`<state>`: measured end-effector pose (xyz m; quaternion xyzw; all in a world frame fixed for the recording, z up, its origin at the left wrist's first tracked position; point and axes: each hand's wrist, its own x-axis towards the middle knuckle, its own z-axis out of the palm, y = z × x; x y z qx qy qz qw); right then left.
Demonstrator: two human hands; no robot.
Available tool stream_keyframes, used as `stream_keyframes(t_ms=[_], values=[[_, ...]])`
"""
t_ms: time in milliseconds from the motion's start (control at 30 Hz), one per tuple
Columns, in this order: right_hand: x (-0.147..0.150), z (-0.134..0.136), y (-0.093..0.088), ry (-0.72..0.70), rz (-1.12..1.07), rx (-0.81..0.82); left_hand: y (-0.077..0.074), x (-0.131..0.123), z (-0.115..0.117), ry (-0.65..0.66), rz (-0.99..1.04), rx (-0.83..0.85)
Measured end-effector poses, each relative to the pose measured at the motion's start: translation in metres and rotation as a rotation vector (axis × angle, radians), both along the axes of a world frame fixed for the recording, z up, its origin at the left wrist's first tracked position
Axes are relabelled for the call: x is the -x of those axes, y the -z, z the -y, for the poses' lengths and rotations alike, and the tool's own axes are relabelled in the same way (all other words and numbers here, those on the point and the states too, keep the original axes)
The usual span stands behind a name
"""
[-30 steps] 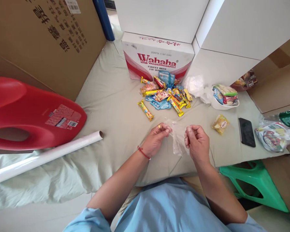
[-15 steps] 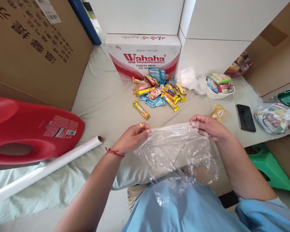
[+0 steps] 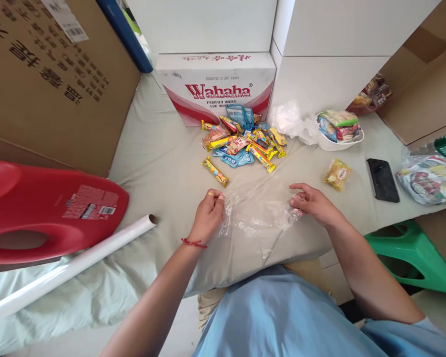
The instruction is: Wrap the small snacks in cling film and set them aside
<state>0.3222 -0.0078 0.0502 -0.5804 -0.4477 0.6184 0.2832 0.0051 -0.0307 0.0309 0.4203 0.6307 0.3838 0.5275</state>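
A clear plastic bag [image 3: 258, 223] lies on the light green cloth between my hands. My left hand [image 3: 210, 213] pinches its left edge. My right hand [image 3: 312, 202] grips the crumpled right side between thumb and fingers, the index finger stretched out. Beyond the bag is a pile of wrapped snacks [image 3: 241, 144], with yellow bars, blue packets and red packets. One yellow bar [image 3: 214, 171] lies apart, just above my left hand. To the right of the pile, a yellow packet [image 3: 337, 174] rests beyond my right hand.
A Wahaha carton [image 3: 215, 89] stands behind the snacks. On the left are a red plastic container [image 3: 52, 198], a white roll [image 3: 74, 265] and a cardboard box [image 3: 59, 89]. At right sit a white bowl [image 3: 340, 145], a black phone [image 3: 382, 180] and a green stool [image 3: 419, 253].
The bag has moved forward from over my lap and now lies flat on the cloth. My left hand has turned more upright, and my right index finger has extended.
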Motion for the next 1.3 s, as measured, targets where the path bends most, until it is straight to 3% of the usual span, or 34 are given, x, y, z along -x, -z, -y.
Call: stream_keyframes(t_ms=[100, 333, 467, 533, 600, 733, 867, 967, 1100, 1200, 1300], values=[[-0.019, -0.011, 0.001, -0.002, 0.017, 0.003, -0.008, 0.010, 0.007, 0.029, -0.021, 0.016], [-0.041, -0.048, 0.008, -0.209, 0.079, -0.011, -0.012, 0.032, 0.034, 0.037, -0.065, 0.141], [-0.032, -0.062, 0.003, 0.045, 0.320, -0.344, -0.010, 0.036, 0.049, 0.047, -0.089, 0.177], [-0.031, -0.057, -0.002, 0.192, 0.395, -0.457, -0.010, 0.036, 0.053, 0.030, -0.110, 0.200], [-0.032, -0.039, -0.004, 0.247, 0.395, -0.397, -0.010, 0.036, 0.056, 0.046, -0.153, 0.238], [-0.026, 0.019, 0.009, 0.098, 0.379, -0.082, -0.009, 0.029, 0.058, 0.115, -0.216, 0.267], [-0.003, 0.058, 0.026, -0.031, 0.290, -0.164, -0.011, 0.019, 0.061, 0.140, -0.147, 0.265], [0.001, 0.059, 0.032, -0.045, 0.246, -0.205, -0.014, 0.023, 0.068, 0.108, -0.079, 0.303], [-0.024, 0.037, 0.029, -0.092, 0.248, -0.196, -0.014, 0.042, 0.081, 0.107, -0.036, 0.377], [-0.043, 0.021, 0.023, -0.171, 0.311, -0.218, -0.019, 0.052, 0.086, 0.173, -0.154, 0.403], [-0.048, 0.013, 0.016, -0.178, 0.390, -0.279, -0.031, 0.052, 0.082, 0.080, -0.418, 0.283]])
